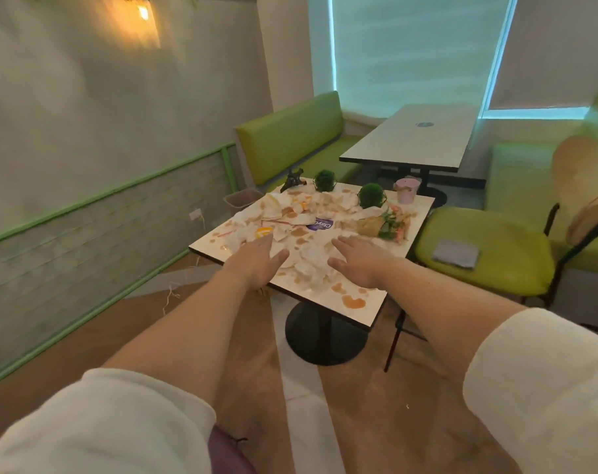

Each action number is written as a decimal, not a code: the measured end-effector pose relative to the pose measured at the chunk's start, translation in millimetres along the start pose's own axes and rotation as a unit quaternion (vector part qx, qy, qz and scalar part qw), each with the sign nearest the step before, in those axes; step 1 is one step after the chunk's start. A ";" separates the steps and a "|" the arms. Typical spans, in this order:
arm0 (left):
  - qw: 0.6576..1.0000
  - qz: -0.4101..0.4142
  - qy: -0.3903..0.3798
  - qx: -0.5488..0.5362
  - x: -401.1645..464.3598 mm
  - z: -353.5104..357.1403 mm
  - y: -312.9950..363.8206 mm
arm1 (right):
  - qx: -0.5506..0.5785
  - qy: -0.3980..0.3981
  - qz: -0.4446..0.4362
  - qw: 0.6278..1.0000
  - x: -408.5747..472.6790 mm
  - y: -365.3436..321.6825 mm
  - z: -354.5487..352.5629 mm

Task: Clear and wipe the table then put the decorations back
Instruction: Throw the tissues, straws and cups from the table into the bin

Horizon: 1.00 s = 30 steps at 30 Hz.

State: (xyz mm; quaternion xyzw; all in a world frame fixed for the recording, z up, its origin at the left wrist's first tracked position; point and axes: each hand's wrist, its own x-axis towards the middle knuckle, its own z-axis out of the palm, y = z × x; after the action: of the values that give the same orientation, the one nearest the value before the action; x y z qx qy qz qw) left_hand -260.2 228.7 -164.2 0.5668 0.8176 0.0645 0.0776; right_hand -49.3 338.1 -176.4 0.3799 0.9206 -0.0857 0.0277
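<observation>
A small square white table (pixel 366 311) is littered with crumpled white tissues (pixel 311 258) and brown spills (pixel 353 301). At its far edge stand a dark tower figurine (pixel 292 179), two round green plant balls (pixel 324 180) (pixel 371 195) and a pink cup (pixel 407 190). A bunch of artificial flowers (pixel 393 222) lies at the right side. My left hand (pixel 260 260) and my right hand (pixel 357 260) hover open, palms down, over the near part of the table, holding nothing.
A green chair (pixel 489 254) with a grey cloth (pixel 456 252) on its seat stands right of the table. A waste bin (pixel 241 199) sits by the left wall. Behind are a green bench (pixel 290 138) and a second long table (pixel 417 135).
</observation>
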 end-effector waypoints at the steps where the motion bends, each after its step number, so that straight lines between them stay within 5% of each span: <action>1: 1.000 -0.005 -0.002 -0.001 12.0 4.4 -6.2 | 0.000 -0.002 0.001 1.000 13.7 2.8 3.3; 16: 0.992 -0.094 0.003 -0.081 192.2 58.9 -70.2 | 0.065 -0.027 -0.034 0.997 235.7 39.2 36.9; 30: 0.977 -0.148 0.010 -0.150 282.4 84.6 -165.1 | 0.314 -0.021 0.031 0.949 372.6 -31.1 88.6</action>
State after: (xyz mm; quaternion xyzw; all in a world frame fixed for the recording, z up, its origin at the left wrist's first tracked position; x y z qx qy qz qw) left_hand -492.2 437.1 -294.2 0.4209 0.8741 0.1803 0.1620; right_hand -337.0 559.4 -302.6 0.3955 0.8343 -0.3776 -0.0713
